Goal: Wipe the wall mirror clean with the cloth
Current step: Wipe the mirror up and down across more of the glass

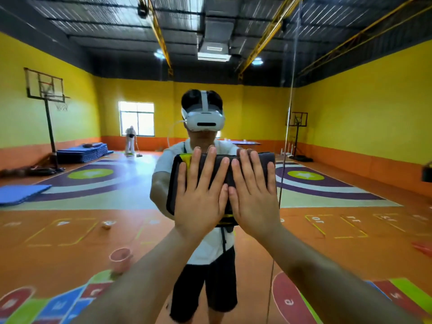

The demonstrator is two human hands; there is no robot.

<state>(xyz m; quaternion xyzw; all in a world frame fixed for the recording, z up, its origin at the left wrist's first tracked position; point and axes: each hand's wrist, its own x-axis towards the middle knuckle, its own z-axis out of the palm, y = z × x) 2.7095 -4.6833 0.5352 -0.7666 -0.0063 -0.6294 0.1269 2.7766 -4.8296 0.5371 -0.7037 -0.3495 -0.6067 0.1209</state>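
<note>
Grey cloth [263,161] pressed flat on wall mirror [98,202] by left hand [201,197] and right hand [253,197] (fingers straight, spread); wiping step seems underway, next needs an even sweep

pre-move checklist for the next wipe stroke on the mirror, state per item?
1. Cloth lying flat on the mirror: ok.
2. Left hand pressing the cloth, fingers straight: ok.
3. Right hand pressing right beside it: ok.
4. Rightward path free of the panel seam: not ok, the seam runs close to the cloth's edge and may catch it.
5. Streaks or dirt left on the glass: cannot tell.
</note>
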